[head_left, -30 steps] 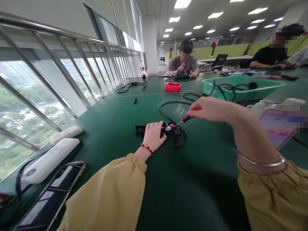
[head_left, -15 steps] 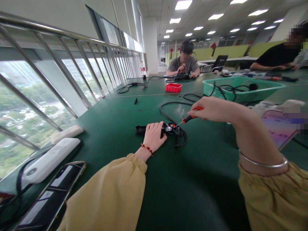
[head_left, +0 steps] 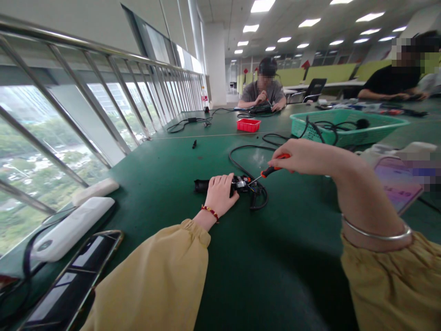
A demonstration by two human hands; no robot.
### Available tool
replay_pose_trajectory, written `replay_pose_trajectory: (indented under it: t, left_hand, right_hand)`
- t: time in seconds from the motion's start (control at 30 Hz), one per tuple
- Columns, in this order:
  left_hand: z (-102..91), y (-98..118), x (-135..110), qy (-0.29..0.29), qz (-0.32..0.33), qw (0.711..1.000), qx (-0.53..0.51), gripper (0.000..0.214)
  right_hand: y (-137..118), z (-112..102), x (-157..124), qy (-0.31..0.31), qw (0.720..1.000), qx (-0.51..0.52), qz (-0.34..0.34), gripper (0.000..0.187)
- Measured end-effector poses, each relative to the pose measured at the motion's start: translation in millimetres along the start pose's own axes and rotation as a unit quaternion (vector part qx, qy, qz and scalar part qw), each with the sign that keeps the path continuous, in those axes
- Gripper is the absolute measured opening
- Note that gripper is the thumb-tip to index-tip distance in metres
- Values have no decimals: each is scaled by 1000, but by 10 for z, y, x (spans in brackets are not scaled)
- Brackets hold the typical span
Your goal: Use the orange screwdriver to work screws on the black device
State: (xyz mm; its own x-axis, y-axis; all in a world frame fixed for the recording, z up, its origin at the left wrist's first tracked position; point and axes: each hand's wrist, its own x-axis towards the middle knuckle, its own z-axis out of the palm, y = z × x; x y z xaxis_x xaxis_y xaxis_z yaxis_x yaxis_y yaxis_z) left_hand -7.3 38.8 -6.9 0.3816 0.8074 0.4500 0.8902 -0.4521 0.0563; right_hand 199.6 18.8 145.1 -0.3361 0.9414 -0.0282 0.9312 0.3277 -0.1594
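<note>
On the green table lies a black corded device (head_left: 201,185), its right end opened up so that metal parts and small wires show. My left hand (head_left: 221,191) is wrapped over the middle of it, pressing it to the table. A screwdriver (head_left: 270,171) with a black and orange handle is gripped in my right hand (head_left: 287,155). Its thin shaft slants down to the left, and the tip meets the exposed inner parts; the exact contact point is too small to make out. A black cable (head_left: 237,154) loops behind and around the device's right end.
A red tray (head_left: 248,125) and a green basket (head_left: 344,131) holding black cables stand farther back. Phones (head_left: 74,280) (head_left: 398,184) lie at left and right, with a white oblong device (head_left: 74,230) by the railing. A small black piece (head_left: 195,144) lies mid-table. Two people sit beyond.
Almost nothing differs: both hands, the screwdriver and the device keep their places. The person at the far right has shifted the head slightly to the left.
</note>
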Motion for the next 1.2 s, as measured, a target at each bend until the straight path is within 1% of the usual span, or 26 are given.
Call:
replay_pose_trajectory:
  t: [0.27, 0.43, 0.63, 0.97, 1.07, 1.2]
  left_hand:
    - [-3, 2, -2, -3, 0, 1000, 0, 48]
    - [3, -3, 1, -4, -1, 1000, 1, 48]
    - [6, -6, 2, -4, -2, 1000, 4, 49]
    - [16, -1, 4, 1, 1, 1000, 9, 49]
    - [11, 0, 4, -1, 2, 1000, 8, 49]
    - [5, 2, 2, -3, 1, 1000, 12, 49]
  right_hand:
    - [4, 7, 12, 3, 1000, -7, 9, 33]
    - [4, -9, 0, -8, 1000, -3, 12, 34]
    - [5, -8, 2, 9, 1000, 1, 24, 33]
    - [14, 13, 22, 0, 1000, -12, 8, 33]
    - [42, 46, 29, 24, 1000, -14, -15, 30]
    - [69, 71, 18, 83, 995, -10, -57, 28]
